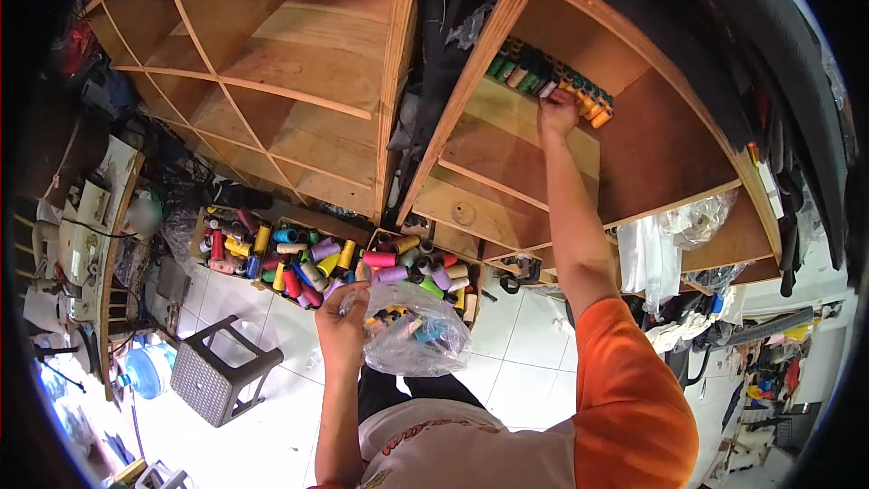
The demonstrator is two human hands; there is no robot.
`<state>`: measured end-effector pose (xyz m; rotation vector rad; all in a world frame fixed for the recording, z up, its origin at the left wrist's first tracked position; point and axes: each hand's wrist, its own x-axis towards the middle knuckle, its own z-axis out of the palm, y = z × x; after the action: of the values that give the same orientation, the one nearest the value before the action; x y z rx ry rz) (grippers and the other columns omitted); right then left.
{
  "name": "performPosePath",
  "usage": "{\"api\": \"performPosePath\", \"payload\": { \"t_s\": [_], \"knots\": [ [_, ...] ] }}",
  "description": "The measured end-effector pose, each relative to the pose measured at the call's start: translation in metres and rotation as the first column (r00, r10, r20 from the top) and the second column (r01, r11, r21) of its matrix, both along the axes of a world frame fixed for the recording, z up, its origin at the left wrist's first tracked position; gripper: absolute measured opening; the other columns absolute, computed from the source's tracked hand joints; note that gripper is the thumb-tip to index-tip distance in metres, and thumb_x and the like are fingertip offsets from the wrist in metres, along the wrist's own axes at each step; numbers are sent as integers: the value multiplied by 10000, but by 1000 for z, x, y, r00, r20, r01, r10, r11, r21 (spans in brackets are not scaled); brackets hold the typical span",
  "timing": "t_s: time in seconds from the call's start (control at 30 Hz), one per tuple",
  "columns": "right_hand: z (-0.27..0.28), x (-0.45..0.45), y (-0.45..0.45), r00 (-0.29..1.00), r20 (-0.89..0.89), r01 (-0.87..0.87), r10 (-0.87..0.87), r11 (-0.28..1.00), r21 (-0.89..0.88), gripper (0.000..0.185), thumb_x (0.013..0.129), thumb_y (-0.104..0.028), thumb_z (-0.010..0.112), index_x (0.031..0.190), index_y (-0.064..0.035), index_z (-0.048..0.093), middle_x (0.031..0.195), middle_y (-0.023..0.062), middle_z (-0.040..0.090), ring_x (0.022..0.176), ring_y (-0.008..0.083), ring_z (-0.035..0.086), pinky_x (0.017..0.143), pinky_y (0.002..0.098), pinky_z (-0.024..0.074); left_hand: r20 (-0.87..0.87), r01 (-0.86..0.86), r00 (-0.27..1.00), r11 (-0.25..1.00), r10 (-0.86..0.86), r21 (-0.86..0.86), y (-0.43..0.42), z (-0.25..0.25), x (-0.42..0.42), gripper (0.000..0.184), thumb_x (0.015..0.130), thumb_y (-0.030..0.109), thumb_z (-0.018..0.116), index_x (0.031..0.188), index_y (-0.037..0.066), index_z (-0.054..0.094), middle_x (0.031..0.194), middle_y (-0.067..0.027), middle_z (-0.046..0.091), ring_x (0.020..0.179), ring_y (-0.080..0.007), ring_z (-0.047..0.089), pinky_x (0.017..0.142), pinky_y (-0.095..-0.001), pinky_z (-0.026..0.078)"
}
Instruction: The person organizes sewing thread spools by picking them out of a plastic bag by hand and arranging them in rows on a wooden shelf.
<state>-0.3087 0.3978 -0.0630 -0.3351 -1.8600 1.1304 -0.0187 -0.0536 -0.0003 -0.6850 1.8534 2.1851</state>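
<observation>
High in the right-hand cabinet, my right hand (558, 113) reaches into a compartment with its fingers closed around a pale thread spool (547, 90). That spool is at the front of tightly packed rows of green and orange thread spools (593, 107). Lower down, in front of my body, my left hand (344, 321) is closed on the edge of a clear plastic bag (418, 344). Several colored spools show through the bag. My left fingertips are partly hidden against the plastic.
Boxes of mixed thread cones (312, 264) stand on the tiled floor below the wooden cabinets (299, 63). A grey plastic stool (222, 376) is at the left, near a water jug (149, 369) and a sewing machine (90, 204). Clear bags (656, 249) hang from the lower right shelf.
</observation>
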Motion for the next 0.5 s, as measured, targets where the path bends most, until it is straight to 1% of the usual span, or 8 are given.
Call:
{"api": "performPosePath", "payload": {
  "t_s": [0.03,0.1,0.17,0.27,0.37,0.43,0.47,0.5],
  "knots": [
    [-9,-9,11,997,-69,-43,42,999,-11,186,683,-122,721,789,-24,604,784,74,666,802,206,635,781,323,476,4,8,1000,1000,-8,-4,-1,0,0,149,819,168,646,894,39,644,596,41,485,417,-23,343,363,-204,250],
    [-23,-16,20,999,-27,26,-24,997,70,180,684,-123,717,779,-25,599,778,71,663,788,207,638,757,319,483,-21,6,1000,998,-7,-66,-1,-3,1,152,821,176,646,894,43,643,592,40,487,412,-25,347,361,-203,258],
    [2,0,-6,951,159,215,-266,935,282,176,686,-126,713,768,-25,594,774,69,661,774,207,642,734,316,491,-31,11,999,997,-13,-80,-1,-8,2,154,823,183,645,895,46,643,592,39,490,408,-26,350,359,-202,266],
    [-1,-3,-3,933,223,218,-283,936,275,242,649,-168,758,829,-62,636,814,34,682,796,166,640,739,292,489,-14,28,1000,998,-28,-49,-3,-11,4,155,827,189,642,897,50,642,594,37,494,406,-26,354,358,-199,271],
    [-1,-4,-3,931,191,245,-311,921,303,176,678,-137,727,769,-48,605,771,59,664,770,209,643,708,323,496,-9,38,999,997,-39,-63,-3,-11,5,152,829,185,638,902,52,642,592,38,494,406,-25,353,357,-198,265],
    [-2,-5,-1,952,221,183,-213,972,151,185,668,-150,734,770,-55,613,774,60,667,782,210,641,722,324,493,-40,40,998,995,-43,-86,-3,-17,6,146,829,176,635,907,52,643,588,40,491,406,-23,349,357,-198,259],
    [-2,-5,1,959,231,152,-165,986,72,189,663,-157,738,770,-59,617,776,60,668,788,210,641,729,324,491,-55,46,997,995,-51,-85,-3,-18,6,158,832,161,625,926,35,643,632,24,518,448,-28,376,381,-203,279],
    [-11,-9,11,968,206,136,-143,990,46,191,657,-153,740,768,-58,617,776,57,668,786,208,639,733,323,489,-67,53,996,995,-59,-83,-4,-18,6,171,834,146,615,945,18,644,675,8,544,491,-33,403,405,-209,298]
  ]
}}
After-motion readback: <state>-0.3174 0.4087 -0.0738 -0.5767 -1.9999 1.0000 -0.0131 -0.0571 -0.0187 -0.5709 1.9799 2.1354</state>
